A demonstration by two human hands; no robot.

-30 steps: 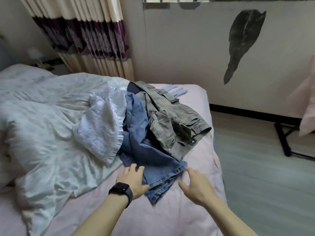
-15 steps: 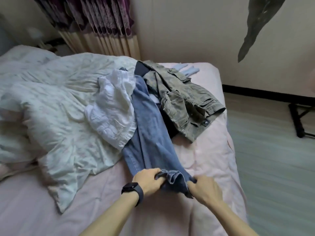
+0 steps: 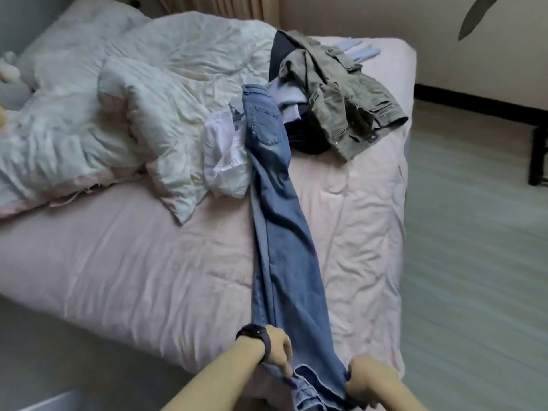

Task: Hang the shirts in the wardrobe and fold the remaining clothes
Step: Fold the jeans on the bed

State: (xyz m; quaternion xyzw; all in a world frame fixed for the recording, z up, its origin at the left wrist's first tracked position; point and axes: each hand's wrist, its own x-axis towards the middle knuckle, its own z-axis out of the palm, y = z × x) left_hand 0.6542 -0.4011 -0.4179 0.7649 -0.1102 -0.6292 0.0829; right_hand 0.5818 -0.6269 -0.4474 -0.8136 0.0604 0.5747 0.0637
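**Q:** What has moved since the earlier frame?

**A:** The jeans (image 3: 284, 232) were half buried in the heap. They are now drawn out toward me in one long strip across the pink bed (image 3: 148, 262), and the white garment (image 3: 228, 155) has slid off them to their left.

**Q:** State of grip?

**A:** My left hand (image 3: 277, 350), with a black watch (image 3: 255, 336) on its wrist, has its fingers curled on the left side of the leg hems. My right hand (image 3: 367, 381) clenches the right side. Both hold the denim at the bed's near edge.

**Q:** Any legible writing?

**A:** There is a small dark patch on the hem of the grey-green jacket (image 3: 341, 105), too small to read. A back pocket on the jeans faces up.

**Q:** Surroundings, near to far?

**A:**
- The rumpled pale quilt (image 3: 148, 99) covers the left of the bed.
- The waistband end of the jeans rests against the heap, where a dark garment (image 3: 308, 140) lies under the jacket.
- A light blue item (image 3: 361, 51) lies at the far corner.
- The grey floor (image 3: 474, 232) and a black stand (image 3: 538, 155) are on the right.
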